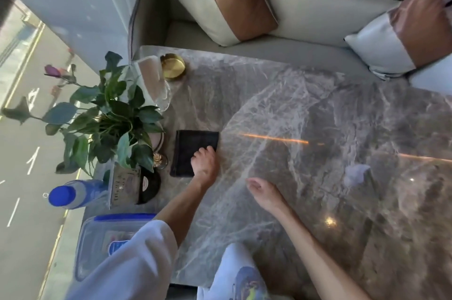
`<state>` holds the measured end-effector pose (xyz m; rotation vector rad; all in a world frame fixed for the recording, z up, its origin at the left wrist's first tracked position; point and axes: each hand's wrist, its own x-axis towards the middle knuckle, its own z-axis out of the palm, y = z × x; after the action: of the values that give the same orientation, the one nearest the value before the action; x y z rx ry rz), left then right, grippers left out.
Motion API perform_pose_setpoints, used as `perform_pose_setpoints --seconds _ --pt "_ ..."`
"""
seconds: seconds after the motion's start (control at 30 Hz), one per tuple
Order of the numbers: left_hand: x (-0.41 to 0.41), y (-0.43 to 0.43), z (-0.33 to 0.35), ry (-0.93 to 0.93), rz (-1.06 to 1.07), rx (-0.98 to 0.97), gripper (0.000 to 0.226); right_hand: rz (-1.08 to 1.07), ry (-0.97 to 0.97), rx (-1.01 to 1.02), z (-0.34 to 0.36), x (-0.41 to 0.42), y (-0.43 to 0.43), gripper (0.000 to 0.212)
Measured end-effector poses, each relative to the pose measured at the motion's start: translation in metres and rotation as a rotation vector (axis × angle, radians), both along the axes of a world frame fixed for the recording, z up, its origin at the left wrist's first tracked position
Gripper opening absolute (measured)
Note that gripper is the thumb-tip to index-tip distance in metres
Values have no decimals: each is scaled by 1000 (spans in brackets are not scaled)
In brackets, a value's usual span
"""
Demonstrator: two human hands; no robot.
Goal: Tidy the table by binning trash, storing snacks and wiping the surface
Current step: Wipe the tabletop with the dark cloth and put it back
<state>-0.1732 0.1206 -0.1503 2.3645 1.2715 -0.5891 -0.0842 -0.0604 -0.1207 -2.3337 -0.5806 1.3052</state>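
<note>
A dark folded cloth (193, 145) lies flat on the grey marble table (305, 116), left of centre. My left hand (204, 162) rests on the cloth's near right corner, fingers bent down onto it. My right hand (265, 193) hovers just above the table to the right of the cloth, fingers loosely apart and holding nothing. A clear plastic box with a blue lid rim (97, 243) sits at the near left edge, partly hidden by my white sleeve, with packets showing inside.
A leafy plant (110, 113) stands along the table's left edge, with a blue-capped bottle (73, 194), a small card stand (124, 187), a glass dish (161, 96) and a gold tray (172, 65). A sofa with cushions (232, 1) lies behind the table.
</note>
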Motion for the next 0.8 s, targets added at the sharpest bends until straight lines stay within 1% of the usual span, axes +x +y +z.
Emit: perform_pose_setpoints --seconds 0.1,0.2,0.3,0.37,0.43,0.5,0.57,0.6,0.63,0.7,0.73,0.8 --pt "-2 3 8 -77 101 -102 26 -25 14 6 3 5 -8 29" --pt "-8 -11 21 -142 79 -127 32 -55 21 48 11 11 -8 29" --pt "0 -42 36 -206 86 -191 41 -71 25 102 27 17 -11 32" --pt "14 -75 42 -247 105 -240 43 -84 8 135 35 24 -21 34" --pt "32 -113 48 -282 120 -273 44 -146 23 166 42 33 -37 34" --pt "54 -158 54 -330 101 -298 40 -246 89 189 45 47 -59 35" --pt "75 -208 66 -403 98 -329 33 -334 161 157 46 64 -89 39" --pt "84 -232 73 -455 114 -359 32 -364 180 140 46 74 -106 37" --pt "91 -256 78 -504 139 -399 31 -383 183 133 47 85 -126 31" --pt "101 -297 85 -585 222 -485 24 -383 146 138 50 109 -165 17" --pt "103 -314 86 -645 336 -527 22 -371 128 134 53 121 -184 17" --pt "106 -340 87 -753 698 -598 20 -357 135 156 66 141 -219 17"
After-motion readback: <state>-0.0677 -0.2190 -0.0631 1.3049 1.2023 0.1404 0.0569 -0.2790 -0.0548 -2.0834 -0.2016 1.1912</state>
